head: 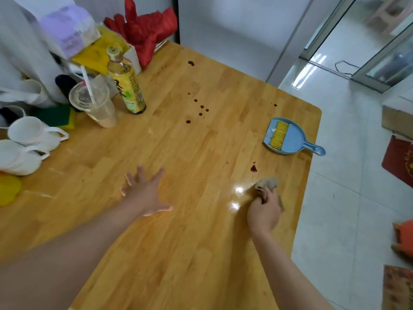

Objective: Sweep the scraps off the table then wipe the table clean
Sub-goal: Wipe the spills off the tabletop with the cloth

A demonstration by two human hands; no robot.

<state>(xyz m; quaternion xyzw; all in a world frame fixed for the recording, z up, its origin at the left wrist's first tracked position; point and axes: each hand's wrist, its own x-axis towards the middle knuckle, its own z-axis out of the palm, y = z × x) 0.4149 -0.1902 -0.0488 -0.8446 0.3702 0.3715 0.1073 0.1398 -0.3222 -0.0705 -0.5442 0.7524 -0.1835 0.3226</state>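
Observation:
My right hand (264, 211) grips a crumpled grey-brown cloth (267, 183) pressed on the wooden table (178, 231) near its right edge. A wet shiny patch lies just left of the cloth. A dark red drop (253, 168) sits just beyond the cloth. More dark red spots (200, 109) dot the table's middle, and one (190, 63) lies farther back. My left hand (145, 193) rests flat on the table with fingers spread. A blue dustpan (290, 139) with a yellow brush (279, 134) in it lies near the right edge.
At the left stand a yellow-labelled bottle (126, 86), a plastic cup with a straw (93, 104), white mugs (31, 133), a green-yellow sponge (58, 117) and bags. Red gloves (145, 32) lie at the back. White tiled floor (335, 175) is to the right.

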